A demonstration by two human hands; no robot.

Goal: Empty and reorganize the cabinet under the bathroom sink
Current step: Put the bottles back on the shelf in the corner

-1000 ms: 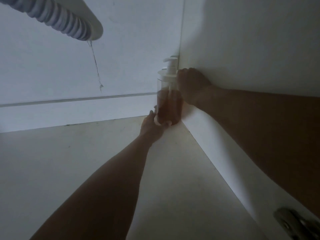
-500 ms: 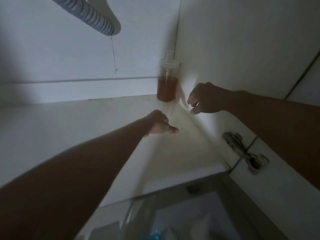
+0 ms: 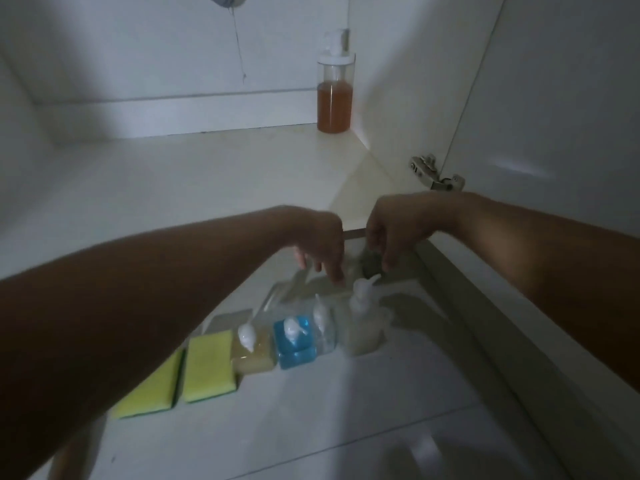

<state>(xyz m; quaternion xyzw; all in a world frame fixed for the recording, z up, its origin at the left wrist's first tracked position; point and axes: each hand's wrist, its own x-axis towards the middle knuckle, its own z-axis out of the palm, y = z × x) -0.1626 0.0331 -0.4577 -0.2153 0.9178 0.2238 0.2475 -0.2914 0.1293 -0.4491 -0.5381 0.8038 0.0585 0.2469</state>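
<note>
A clear pump bottle of orange liquid [image 3: 335, 98] stands alone in the back right corner of the white cabinet floor [image 3: 194, 174]. On the tiled floor in front of the cabinet stands a row: two yellow sponges [image 3: 180, 372], a pale pump bottle [image 3: 252, 353], a blue one [image 3: 294, 344], a small clear one [image 3: 323, 327] and a larger pale one [image 3: 363, 323]. My left hand [image 3: 318, 244] hangs above this row, fingers loose and pointing down, holding nothing. My right hand [image 3: 391, 230] hovers beside it over the cabinet's front edge, fingers loosely curled, empty.
A grey corrugated drain hose [image 3: 225, 0] hangs at the top with a thin string below it. A metal door hinge [image 3: 436, 174] sits on the right cabinet wall, next to the open door [image 3: 554, 116].
Both hands let go of the orange bottle in the back corner and drew back out to the cabinet's front edge. The view tilted down, showing the row of items on the floor.
</note>
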